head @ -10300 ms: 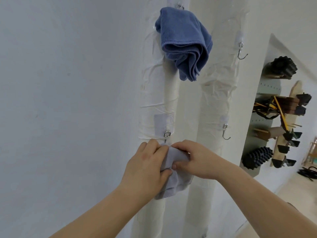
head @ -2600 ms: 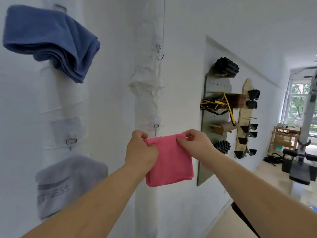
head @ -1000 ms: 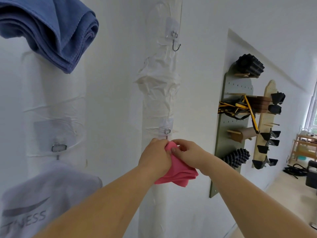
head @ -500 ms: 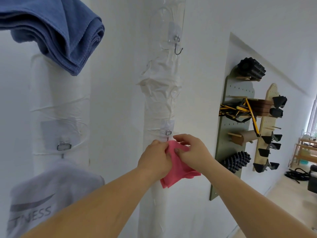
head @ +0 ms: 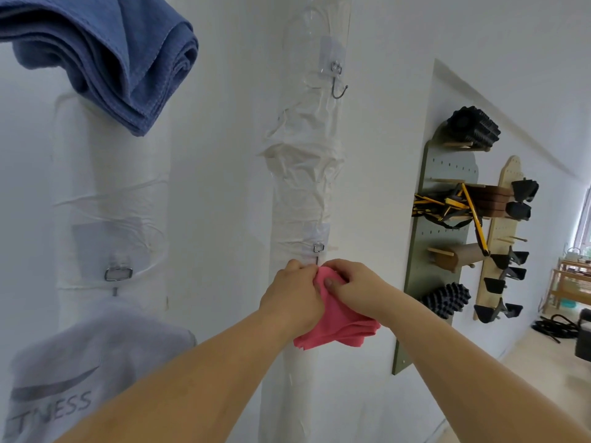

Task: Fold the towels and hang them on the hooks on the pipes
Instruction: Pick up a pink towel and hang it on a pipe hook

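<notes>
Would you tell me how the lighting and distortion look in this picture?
Head view: soft, even light, no hard shadows or glare; the wide-angle lens bends the pipes and stretches the forearms; the pink towel, left hand and right hand are sharp; the window at right is overexposed.

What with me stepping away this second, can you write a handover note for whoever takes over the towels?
Left hand: holds the pink towel at its top edge.
Right hand: pinches the same edge beside it.
Pink towel: folded, held against the right pipe just under its lower hook. Fingers hide the hook's tip, so I cannot tell if the towel has caught.
Done: blue towel and grey towel hang on the left pipe, blue above grey.
Left: get the pink towel onto the lower hook. The right pipe's upper hook is bare.
</notes>
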A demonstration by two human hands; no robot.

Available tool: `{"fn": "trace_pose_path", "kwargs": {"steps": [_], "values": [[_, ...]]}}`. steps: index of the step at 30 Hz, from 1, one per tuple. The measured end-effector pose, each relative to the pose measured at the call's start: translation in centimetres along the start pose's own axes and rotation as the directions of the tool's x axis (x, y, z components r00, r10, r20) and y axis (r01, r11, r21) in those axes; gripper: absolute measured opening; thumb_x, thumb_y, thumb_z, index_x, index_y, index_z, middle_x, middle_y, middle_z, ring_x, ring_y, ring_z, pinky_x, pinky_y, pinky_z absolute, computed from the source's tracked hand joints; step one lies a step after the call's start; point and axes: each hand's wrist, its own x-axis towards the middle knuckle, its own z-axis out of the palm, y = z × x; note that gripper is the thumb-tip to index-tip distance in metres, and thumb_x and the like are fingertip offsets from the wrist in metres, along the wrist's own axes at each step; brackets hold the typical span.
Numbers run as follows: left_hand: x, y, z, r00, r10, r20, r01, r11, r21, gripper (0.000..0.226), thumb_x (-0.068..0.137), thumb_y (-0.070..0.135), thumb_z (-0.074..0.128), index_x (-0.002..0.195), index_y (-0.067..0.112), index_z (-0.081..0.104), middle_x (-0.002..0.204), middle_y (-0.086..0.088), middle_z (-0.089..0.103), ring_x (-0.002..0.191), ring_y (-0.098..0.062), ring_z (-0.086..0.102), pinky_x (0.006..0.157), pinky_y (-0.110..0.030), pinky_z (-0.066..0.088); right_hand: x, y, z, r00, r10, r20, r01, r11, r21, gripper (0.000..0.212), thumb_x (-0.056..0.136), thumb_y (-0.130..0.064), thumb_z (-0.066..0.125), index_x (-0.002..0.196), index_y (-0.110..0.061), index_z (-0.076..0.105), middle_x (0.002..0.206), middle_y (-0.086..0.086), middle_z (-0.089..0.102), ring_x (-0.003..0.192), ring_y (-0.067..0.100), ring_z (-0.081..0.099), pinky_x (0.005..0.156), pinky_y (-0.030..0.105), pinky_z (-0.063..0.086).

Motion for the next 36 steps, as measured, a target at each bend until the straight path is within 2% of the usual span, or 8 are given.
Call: {"fn": "trace_pose_path", "kwargs": {"steps": [3, 10, 14, 17, 21, 26, 31, 36], "values": [[0.0, 0.5, -0.1, 1.000, -0.013, 0.018, 0.013, 1.000, 0.014, 0.030, 0.100, 0.030, 0.040, 0.124, 0.025, 0.058, 0.123, 0.000, 0.047, 0.112, -0.023, 0.054, 0.094, -0.047, 0.053, 0.1, 0.1, 0.3, 1.000, 0.012, -0.008, -0.012, 1.000, 0.025, 0.027, 0.101, -0.017, 0.053, 0.121, -0.029, 0.066, 0.103, -0.014, 0.067, 0.093, 0.001, 0.061, 0.077, 0.012, 0.044], [-0.5, 0.6, -0.9, 0.990, -0.029, 0.138, 0.043, 0.994, -0.102, 0.041, 0.100, 0.032, 0.039, 0.139, 0.035, 0.054, 0.134, 0.000, 0.045, 0.123, -0.024, 0.050, 0.107, -0.043, 0.047, -0.6, -1.0, 0.0, 0.995, 0.092, 0.035, -0.096, 0.988, 0.125, 0.030, 0.096, -0.013, 0.055, 0.119, -0.024, 0.070, 0.104, -0.005, 0.072, 0.098, 0.013, 0.067, 0.082, 0.025, 0.053], [-1.0, 0.9, -2.0, 0.999, -0.015, 0.032, 0.019, 0.991, -0.131, 0.014, 0.094, 0.026, 0.049, 0.102, 0.025, 0.060, 0.109, 0.000, 0.059, 0.095, -0.021, 0.059, 0.083, -0.034, 0.051, 0.1, -1.6, -1.0, 0.995, 0.090, 0.034, -0.092, 0.992, 0.084, 0.042, 0.074, -0.035, 0.053, 0.108, -0.033, 0.077, 0.117, 0.006, 0.066, 0.108, 0.025, 0.065, 0.098, 0.047, 0.054], [-1.6, 1.4, -3.1, 1.000, 0.002, 0.014, 0.000, 0.990, -0.140, 0.014, 0.086, 0.017, 0.048, 0.089, 0.026, 0.059, 0.098, 0.003, 0.062, 0.088, -0.021, 0.062, 0.075, -0.036, 0.053, 0.6, -1.6, -1.3, 0.996, 0.080, 0.034, -0.081, 0.996, 0.033, 0.047, 0.075, -0.033, 0.046, 0.110, -0.036, 0.077, 0.124, 0.002, 0.065, 0.118, 0.024, 0.061, 0.107, 0.048, 0.048], [-2.5, 1.9, -4.0, 1.000, 0.016, 0.005, -0.016, 0.989, -0.147, 0.023, 0.087, 0.015, 0.050, 0.099, 0.025, 0.067, 0.101, 0.004, 0.066, 0.093, -0.019, 0.066, 0.084, -0.043, 0.058, 0.0, -2.6, -1.6, 0.992, 0.123, -0.011, -0.121, 0.990, 0.068, 0.043, 0.097, -0.007, 0.043, 0.127, -0.019, 0.071, 0.134, 0.000, 0.066, 0.126, 0.019, 0.058, 0.112, 0.036, 0.043], [-3.3, 2.0, -4.7, 1.000, 0.024, 0.002, -0.024, 0.988, -0.155, 0.029, 0.090, 0.013, 0.051, 0.110, 0.026, 0.068, 0.109, 0.005, 0.068, 0.097, -0.020, 0.067, 0.087, -0.041, 0.059, 0.0, -2.7, -1.4, 0.996, 0.073, -0.055, -0.070, 0.997, 0.040, 0.042, 0.096, -0.004, 0.045, 0.126, -0.018, 0.070, 0.134, 0.001, 0.066, 0.122, 0.018, 0.058, 0.102, 0.029, 0.042], [-3.9, 1.9, -5.2, 1.000, 0.012, 0.006, -0.011, 0.995, -0.100, 0.038, 0.091, 0.011, 0.053, 0.127, 0.021, 0.063, 0.130, 0.000, 0.060, 0.114, -0.023, 0.062, 0.094, -0.035, 0.055, -0.4, -2.8, -1.5, 0.996, 0.047, -0.079, -0.048, 0.999, -0.018, 0.043, 0.095, -0.006, 0.045, 0.128, -0.019, 0.069, 0.136, 0.001, 0.064, 0.125, 0.019, 0.057, 0.103, 0.028, 0.042], [-4.2, 2.1, -5.4, 1.000, 0.006, 0.008, -0.005, 0.996, -0.088, 0.041, 0.093, 0.011, 0.054, 0.133, 0.019, 0.060, 0.134, -0.001, 0.059, 0.118, -0.023, 0.062, 0.088, -0.027, 0.051, -1.1, -2.5, -1.9, 0.991, 0.037, -0.125, -0.042, 0.998, -0.038, 0.042, 0.097, -0.008, 0.044, 0.130, -0.018, 0.067, 0.138, 0.001, 0.064, 0.130, 0.019, 0.056, 0.109, 0.030, 0.043]]}}
